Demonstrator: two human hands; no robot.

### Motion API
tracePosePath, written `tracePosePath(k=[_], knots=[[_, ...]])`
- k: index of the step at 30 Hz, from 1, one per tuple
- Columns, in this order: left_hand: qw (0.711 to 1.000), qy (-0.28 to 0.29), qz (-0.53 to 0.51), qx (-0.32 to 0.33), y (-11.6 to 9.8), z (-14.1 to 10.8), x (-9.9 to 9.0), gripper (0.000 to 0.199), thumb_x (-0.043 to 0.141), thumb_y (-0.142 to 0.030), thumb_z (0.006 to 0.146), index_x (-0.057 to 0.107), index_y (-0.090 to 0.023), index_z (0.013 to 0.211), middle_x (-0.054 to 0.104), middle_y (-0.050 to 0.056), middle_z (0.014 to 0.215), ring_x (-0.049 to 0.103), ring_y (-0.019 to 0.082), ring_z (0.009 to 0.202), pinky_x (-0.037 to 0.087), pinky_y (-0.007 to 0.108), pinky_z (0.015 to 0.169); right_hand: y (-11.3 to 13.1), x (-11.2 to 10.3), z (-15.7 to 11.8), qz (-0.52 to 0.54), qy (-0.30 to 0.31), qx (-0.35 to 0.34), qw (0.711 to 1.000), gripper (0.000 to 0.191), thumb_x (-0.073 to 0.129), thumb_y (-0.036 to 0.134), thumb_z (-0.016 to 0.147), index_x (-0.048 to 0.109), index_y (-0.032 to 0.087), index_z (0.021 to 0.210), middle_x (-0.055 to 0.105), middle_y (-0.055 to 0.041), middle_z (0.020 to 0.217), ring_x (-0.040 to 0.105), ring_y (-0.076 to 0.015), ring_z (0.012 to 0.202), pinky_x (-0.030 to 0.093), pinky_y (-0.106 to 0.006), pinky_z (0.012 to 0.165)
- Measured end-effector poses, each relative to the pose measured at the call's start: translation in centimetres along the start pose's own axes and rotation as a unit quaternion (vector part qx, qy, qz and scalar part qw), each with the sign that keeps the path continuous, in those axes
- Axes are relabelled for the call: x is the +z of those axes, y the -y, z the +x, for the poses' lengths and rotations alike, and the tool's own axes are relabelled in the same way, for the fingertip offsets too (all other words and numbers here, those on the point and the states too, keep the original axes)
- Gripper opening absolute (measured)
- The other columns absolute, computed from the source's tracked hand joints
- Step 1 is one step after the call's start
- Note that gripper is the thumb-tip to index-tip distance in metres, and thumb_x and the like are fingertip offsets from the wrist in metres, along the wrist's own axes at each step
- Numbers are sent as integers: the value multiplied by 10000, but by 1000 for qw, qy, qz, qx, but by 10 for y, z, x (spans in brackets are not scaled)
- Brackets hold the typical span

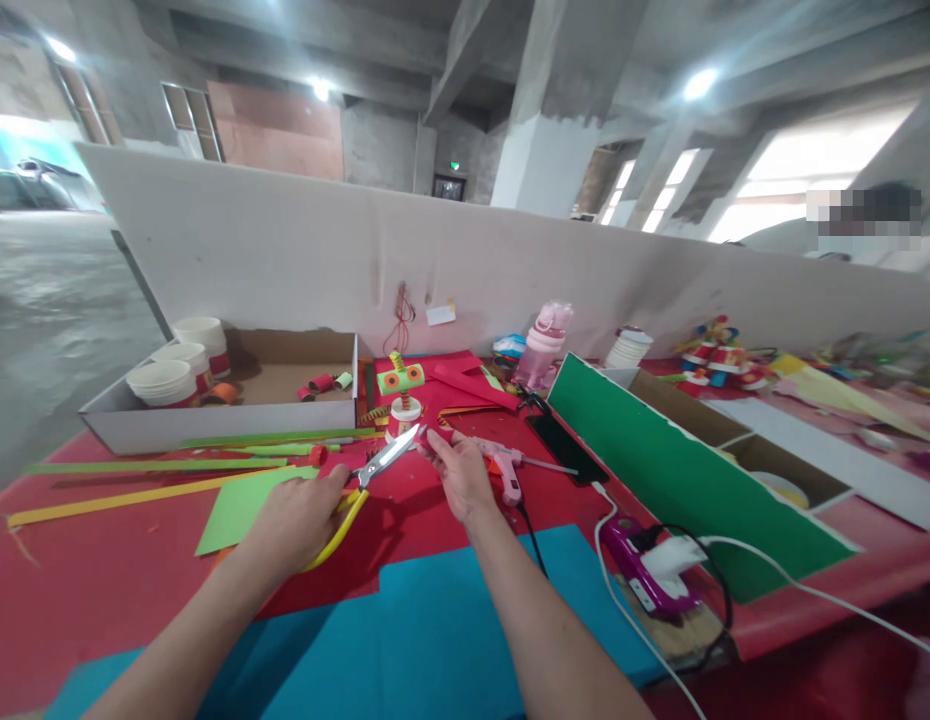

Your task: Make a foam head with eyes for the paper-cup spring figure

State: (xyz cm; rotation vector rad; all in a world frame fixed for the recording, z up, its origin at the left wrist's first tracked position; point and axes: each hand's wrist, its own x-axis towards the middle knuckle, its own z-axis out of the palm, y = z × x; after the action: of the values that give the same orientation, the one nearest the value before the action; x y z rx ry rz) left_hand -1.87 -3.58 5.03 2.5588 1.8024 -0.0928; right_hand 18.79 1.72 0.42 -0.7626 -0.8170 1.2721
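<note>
My left hand (304, 515) is closed on yellow-handled scissors (390, 458), whose blades point up and to the right. Between the fingers of my right hand (457, 468) is a small piece of red paper (435, 438), close to the scissor tips. Just behind stands a paper-cup figure (403, 418) with a green roll head (400, 378), orange eyes and a coiled paper neck. A pink glue gun (506, 468) lies right of my right hand. Under my left hand is a light green sheet (244, 510).
On the left, a white box (225, 430) holds paper cups (163, 382) and small rolls. Paper strips (150, 492) lie before it. A phone (566, 450), a purple power strip (649, 570) with cables and a green-sided box (660, 465) are on the right. Blue sheets (435, 630) lie in front.
</note>
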Motion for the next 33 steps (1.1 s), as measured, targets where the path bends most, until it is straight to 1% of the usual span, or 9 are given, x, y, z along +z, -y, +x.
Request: tracePosePath(k=[6, 13, 22, 33], knots=[[1000, 6, 5, -2, -1, 1, -2, 252, 336, -233, 880, 485, -150, 1065, 699, 154, 843, 667, 333, 789, 429, 359, 615, -2, -3, 1, -23, 16, -3, 1000, 202, 774, 340, 678, 726, 189, 804, 703, 0, 765, 595, -123, 701, 464, -269, 729], [1000, -1, 7, 10, 1, 0, 2, 271, 310, -235, 898, 484, -146, 1086, 698, 149, 828, 669, 338, 790, 426, 363, 614, -2, -3, 1, -34, 17, -6, 999, 228, 776, 357, 670, 722, 183, 807, 695, -5, 756, 604, -134, 718, 468, -273, 734], [1000, 4, -2, 5, 1, 1, 1, 260, 323, -243, 901, 485, -153, 1084, 697, 143, 827, 670, 322, 776, 416, 343, 595, -2, -3, 0, -34, 18, -6, 999, 221, 775, 358, 671, 720, 188, 800, 686, -1, 737, 597, -131, 705, 467, -270, 726], [1000, 5, -7, 3, 1, 0, 1, 257, 321, -243, 905, 482, -158, 1087, 697, 138, 825, 675, 320, 786, 413, 337, 594, -2, -4, 0, -47, 22, -7, 999, 204, 767, 363, 685, 722, 196, 794, 676, 8, 720, 590, -127, 697, 462, -275, 750]])
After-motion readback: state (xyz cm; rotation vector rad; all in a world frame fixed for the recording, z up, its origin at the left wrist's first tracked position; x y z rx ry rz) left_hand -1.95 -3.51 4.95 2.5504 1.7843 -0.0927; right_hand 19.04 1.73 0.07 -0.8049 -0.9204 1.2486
